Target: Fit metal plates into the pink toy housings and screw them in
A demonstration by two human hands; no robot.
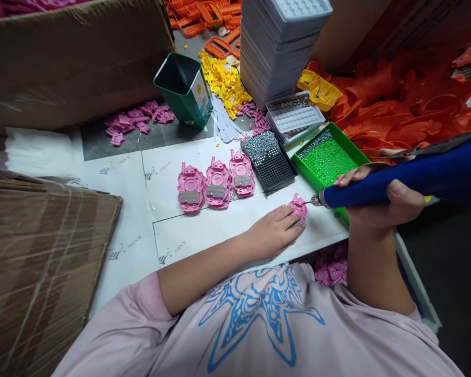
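Note:
My left hand (277, 230) presses on a pink plastic part (298, 206) at the table's front edge, its fingers covering much of it. In my right hand (384, 207) is a blue electric screwdriver (377, 183), held nearly level, its thin bit pointing left and meeting the pink part; exact contact is too small to tell. Farther left, three groups of pink casings with grey metal plates stand in a row: the left casing (191, 183), the middle casing (217, 180) and the right casing (242, 170).
A black perforated tray (277, 175) and a green tray (337, 178) of small screws lie behind my hands. Beyond are a tall stack of white trays (275, 52), a dark green bin (184, 94), yellow pieces (227, 78) and orange parts (408, 104). Cardboard boxes (35, 251) border the left.

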